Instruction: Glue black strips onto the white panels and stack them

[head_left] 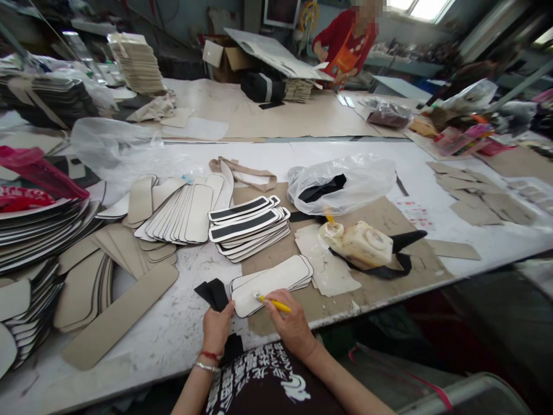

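Observation:
My right hand (290, 324) is closed round a yellow-handled brush (276, 303). The brush tip touches the white face of the top piece (283, 279) on a small stack of long round-ended pieces. At that stack's left end, my left hand (217, 325) grips a black fabric strip (213, 294), its thumb by the edge of the top piece. Just behind lies a pile of white-rimmed pieces with black strips (246, 227) on them. To the right, a glue-stained cream plastic container (367, 243) lies on its side, a yellow brush handle (329, 216) rising from its mouth.
Fanned beige pieces (181, 216) and curved stacks (38, 236) fill the left of the table. A clear plastic bag (345, 181) holding black material sits behind the container. Across the far table stands a person in a red top and orange apron (345, 52).

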### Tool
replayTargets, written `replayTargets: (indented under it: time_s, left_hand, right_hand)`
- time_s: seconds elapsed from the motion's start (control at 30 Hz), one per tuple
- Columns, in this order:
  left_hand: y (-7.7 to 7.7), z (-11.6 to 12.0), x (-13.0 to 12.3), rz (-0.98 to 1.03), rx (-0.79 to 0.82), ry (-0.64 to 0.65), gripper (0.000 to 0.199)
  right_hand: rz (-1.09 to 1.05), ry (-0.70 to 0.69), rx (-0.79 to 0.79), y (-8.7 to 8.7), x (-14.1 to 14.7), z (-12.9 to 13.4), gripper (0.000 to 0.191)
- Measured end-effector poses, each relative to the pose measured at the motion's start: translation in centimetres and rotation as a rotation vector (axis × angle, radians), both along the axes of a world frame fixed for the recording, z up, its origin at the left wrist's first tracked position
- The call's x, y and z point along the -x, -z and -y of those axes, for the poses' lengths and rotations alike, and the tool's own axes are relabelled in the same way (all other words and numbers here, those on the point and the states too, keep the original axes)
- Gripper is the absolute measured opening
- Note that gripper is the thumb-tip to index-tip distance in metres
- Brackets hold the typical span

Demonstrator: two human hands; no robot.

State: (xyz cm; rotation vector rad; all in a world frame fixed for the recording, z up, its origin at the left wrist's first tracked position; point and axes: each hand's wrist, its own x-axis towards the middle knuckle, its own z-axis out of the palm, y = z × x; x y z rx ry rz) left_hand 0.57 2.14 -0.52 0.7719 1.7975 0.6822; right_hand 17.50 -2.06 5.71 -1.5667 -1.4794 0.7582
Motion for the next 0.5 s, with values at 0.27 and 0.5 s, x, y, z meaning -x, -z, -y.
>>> replayTargets:
  time_s: [0.27, 0.5]
  left_hand:
    - [0.4, 0.2, 0.1, -0.037, -0.016, 0.027, 0.037]
    - [0.6, 0.2, 0.2, -0.061, -0.013, 0.056, 0.035]
  right_hand:
    - [0.002, 0.23, 0.053, 1.8, -3.1, -0.6, 0.016]
    - [0.418, 0.204, -0.18, 0.5, -7.7, -0.3, 0.014]
